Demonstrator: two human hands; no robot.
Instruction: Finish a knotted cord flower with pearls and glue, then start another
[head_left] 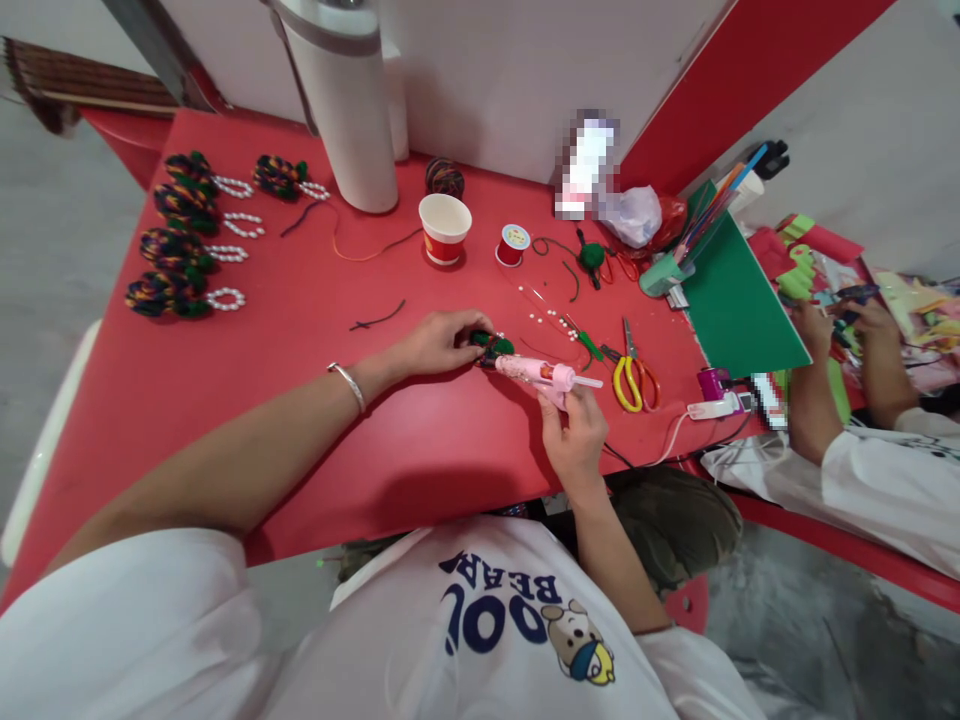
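My right hand [576,432] is wrapped round the handle of a pink hot glue gun [536,372], a pale glue stick poking out of its back end. The gun's front end points left and meets a small dark and green yarn piece [491,348]. That yarn piece is gripped in the fingers of my left hand [442,343], which partly hide it. Just right of the gun lie scissors [630,378] with yellow and red handles and a green-handled tool [589,345]. White beads [551,315] are scattered beyond the gun.
Several finished-looking yarn pieces with bead loops [169,293] lie at the far left. A paper cup [444,228], thread spool [513,245], yarn ball [445,178] and tall white bottle [345,110] stand at the back. A green board [750,290] borders the right, with another person's hands [814,330] beyond.
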